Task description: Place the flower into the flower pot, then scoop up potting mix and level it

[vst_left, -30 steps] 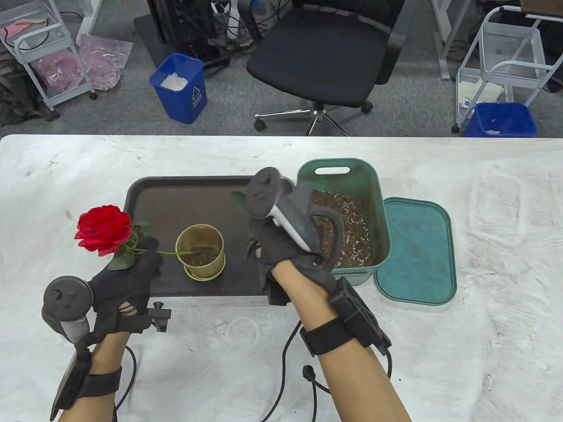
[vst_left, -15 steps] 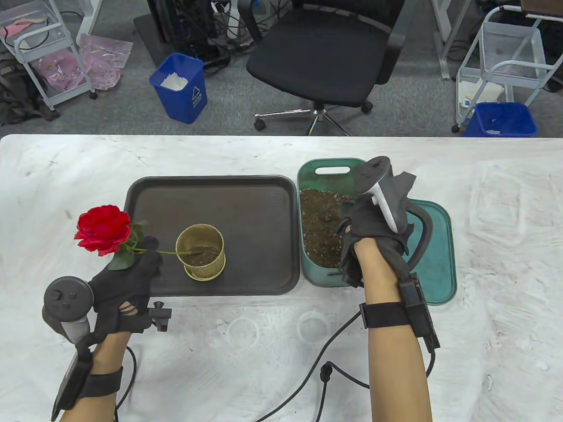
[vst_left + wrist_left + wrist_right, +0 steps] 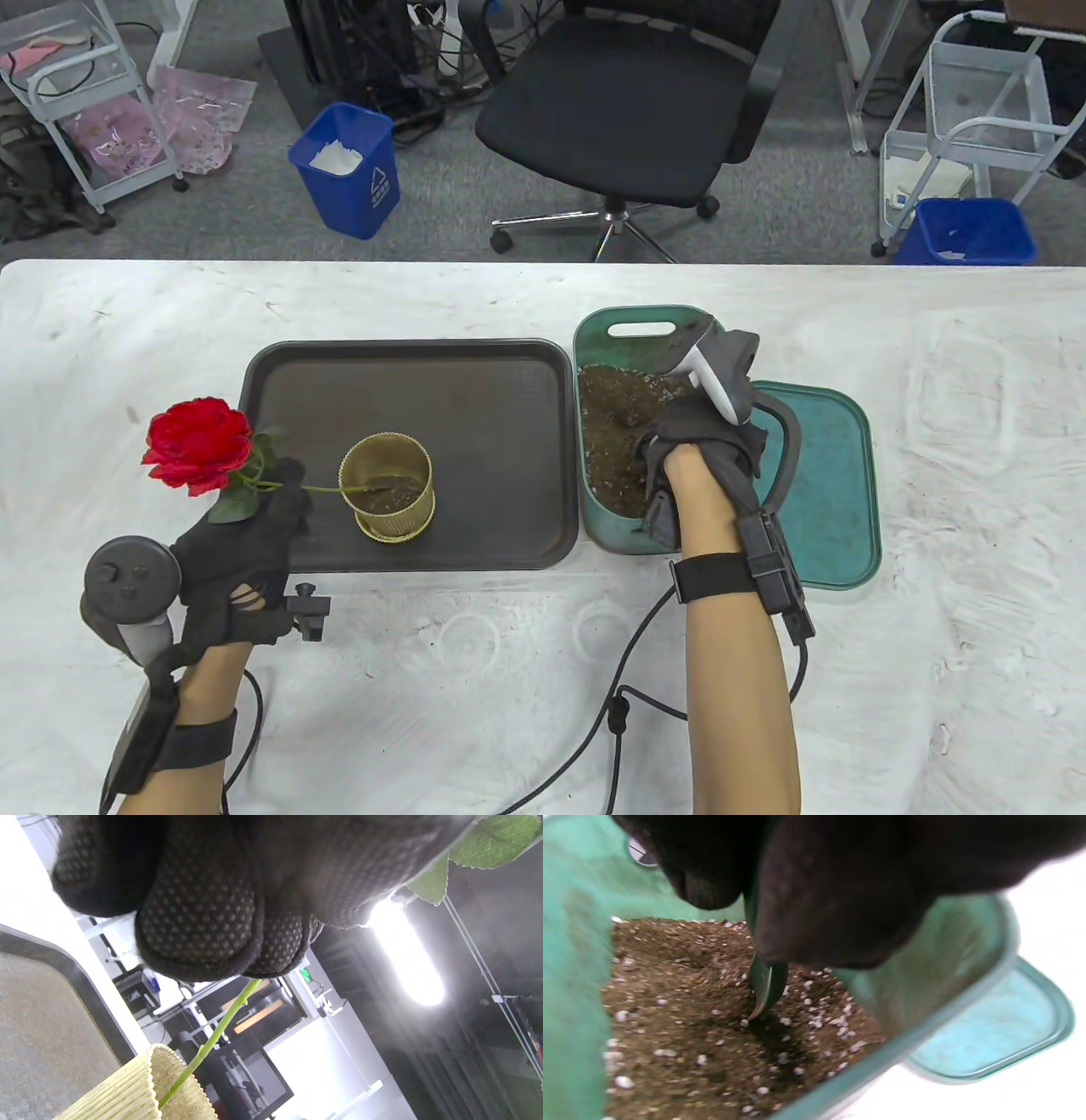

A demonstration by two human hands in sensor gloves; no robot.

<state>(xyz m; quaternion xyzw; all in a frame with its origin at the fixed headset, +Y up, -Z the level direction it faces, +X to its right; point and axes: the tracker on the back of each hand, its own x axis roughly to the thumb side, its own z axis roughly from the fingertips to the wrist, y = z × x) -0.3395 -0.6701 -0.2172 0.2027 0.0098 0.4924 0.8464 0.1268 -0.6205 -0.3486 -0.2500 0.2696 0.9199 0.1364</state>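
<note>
The left hand pinches the green stem of a red flower, its bloom out at the hand's eleven o'clock and its stem end down in the ribbed gold flower pot on the dark tray. At three o'clock, the right hand curls round a green scoop, tip in the speckled brown potting mix inside the teal bin
</note>
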